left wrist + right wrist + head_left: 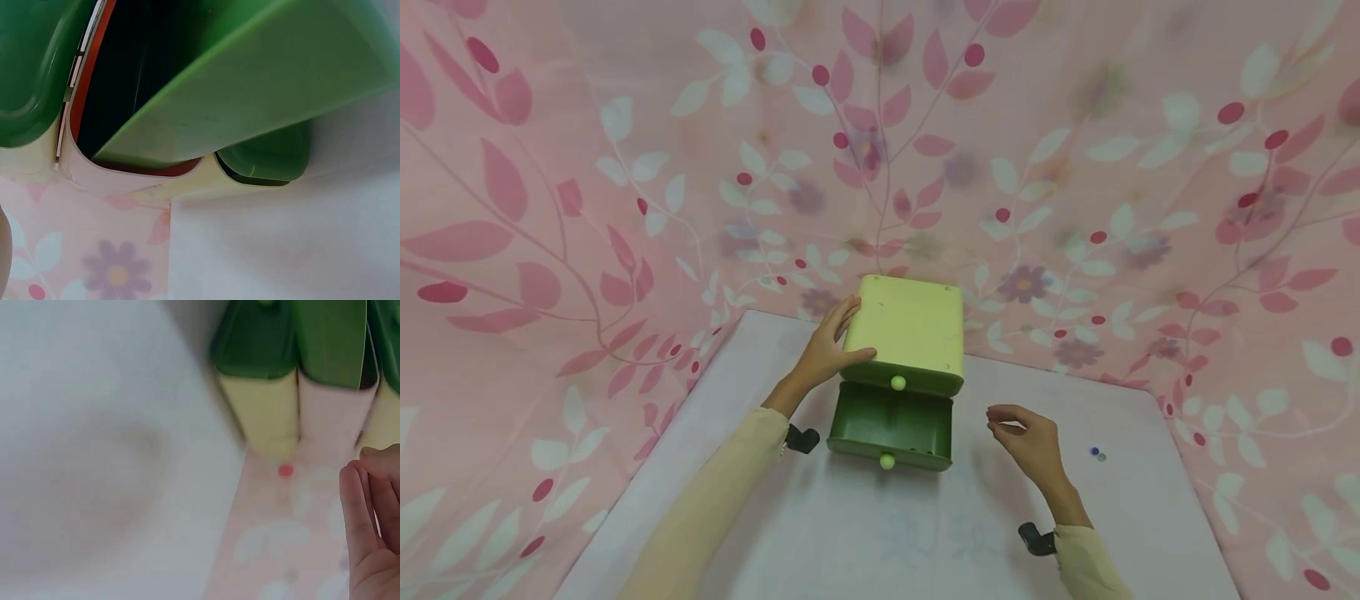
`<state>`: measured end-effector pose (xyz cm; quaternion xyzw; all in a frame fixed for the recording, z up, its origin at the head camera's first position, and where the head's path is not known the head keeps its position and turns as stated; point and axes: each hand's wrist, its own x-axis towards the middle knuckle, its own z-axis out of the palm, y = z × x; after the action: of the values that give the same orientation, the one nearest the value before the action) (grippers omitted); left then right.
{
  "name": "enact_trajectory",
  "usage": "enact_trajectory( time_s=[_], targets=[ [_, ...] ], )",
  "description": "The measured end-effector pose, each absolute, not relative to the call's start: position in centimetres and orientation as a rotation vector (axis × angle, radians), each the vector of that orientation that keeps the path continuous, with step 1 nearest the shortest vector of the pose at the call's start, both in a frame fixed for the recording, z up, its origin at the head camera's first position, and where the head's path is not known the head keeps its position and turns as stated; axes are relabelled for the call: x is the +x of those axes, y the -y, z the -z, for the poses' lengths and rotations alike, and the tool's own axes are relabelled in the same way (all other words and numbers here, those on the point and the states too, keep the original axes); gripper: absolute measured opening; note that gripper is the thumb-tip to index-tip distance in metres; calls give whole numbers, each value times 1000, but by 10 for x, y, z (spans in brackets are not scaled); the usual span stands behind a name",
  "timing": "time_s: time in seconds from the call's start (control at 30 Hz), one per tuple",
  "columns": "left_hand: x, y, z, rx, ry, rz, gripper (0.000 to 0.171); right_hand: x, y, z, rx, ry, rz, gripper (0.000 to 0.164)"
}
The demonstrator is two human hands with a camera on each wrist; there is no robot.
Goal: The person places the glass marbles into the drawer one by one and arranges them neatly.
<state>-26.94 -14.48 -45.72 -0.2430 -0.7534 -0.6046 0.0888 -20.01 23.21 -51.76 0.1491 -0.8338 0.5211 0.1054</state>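
A small drawer unit with a yellow-green top stands on the white table, its dark green middle drawer pulled out. In the left wrist view, that drawer sticks out of a pink section. My left hand rests against the unit's left side, with its thumb on the top. To the right of the drawer, apart from it, my right hand is in the air. Its thumb and fingertips are close together, and whether something small is between them is hidden.
Two small marble-like balls, one blue and one pale green, lie on the table to the right of my right hand. Floral pink cloth rises behind the unit and along both sides.
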Motion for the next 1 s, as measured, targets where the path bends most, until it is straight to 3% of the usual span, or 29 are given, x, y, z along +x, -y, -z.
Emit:
enact_trajectory(
  time_s=[0.53, 1.0],
  targets=[
    [-290, 148, 486, -686, 2250, 1799, 103, -203, -319, 539, 179, 2491, -981, 24],
    [-290, 148, 488, -663, 2247, 1820, 102, -203, -372, 560, -184, 2496, -871, 29]
  ],
)
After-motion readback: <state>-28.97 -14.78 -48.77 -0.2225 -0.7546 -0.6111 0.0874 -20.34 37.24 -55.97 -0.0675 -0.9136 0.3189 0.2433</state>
